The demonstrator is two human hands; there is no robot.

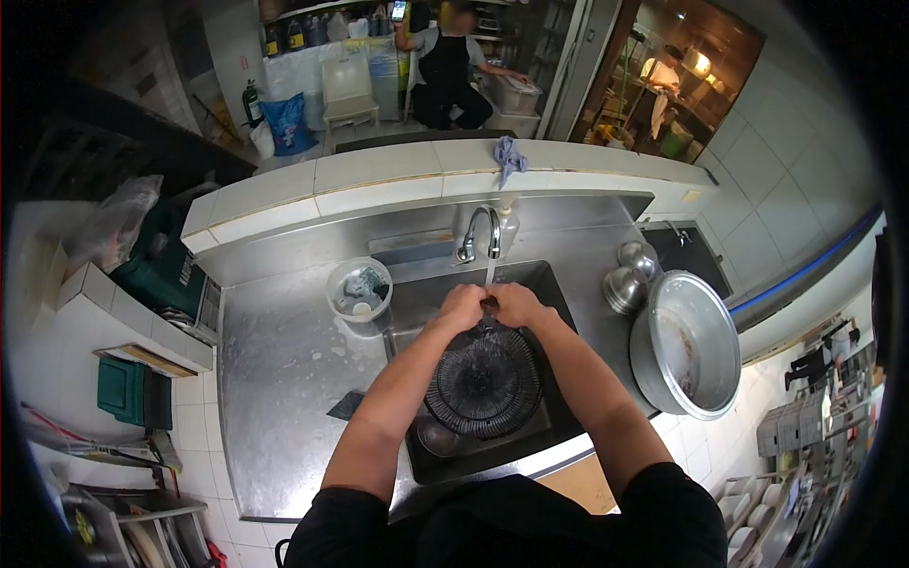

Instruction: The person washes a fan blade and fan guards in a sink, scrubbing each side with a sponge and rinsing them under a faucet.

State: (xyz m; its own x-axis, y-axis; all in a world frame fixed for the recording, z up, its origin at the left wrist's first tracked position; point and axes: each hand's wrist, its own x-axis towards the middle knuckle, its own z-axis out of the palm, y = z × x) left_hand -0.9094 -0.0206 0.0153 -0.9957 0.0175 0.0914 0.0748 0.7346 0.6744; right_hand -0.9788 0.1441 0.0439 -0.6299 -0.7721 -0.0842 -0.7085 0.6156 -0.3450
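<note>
Both hands meet under the running faucet (488, 227) at the back of the dark sink (540, 284). My left hand (461, 308) and my right hand (516, 305) have their fingers closed on a small dark piece between them, too small to name. Just below the hands, a round black ribbed wire basket (483, 383) lies in the sink; whether the dark piece belongs to it I cannot tell. A round metal bowl (437, 437) sits at the sink's lower left, partly beneath the basket.
Left of the sink stands a clear tub (333, 295) with a scrubber and suds. A large metal pot (644, 350) and several metal bowls (625, 290) are at the right. A purple cloth (509, 159) hangs on the tiled ledge. Beyond it a person sits; another stands farther right.
</note>
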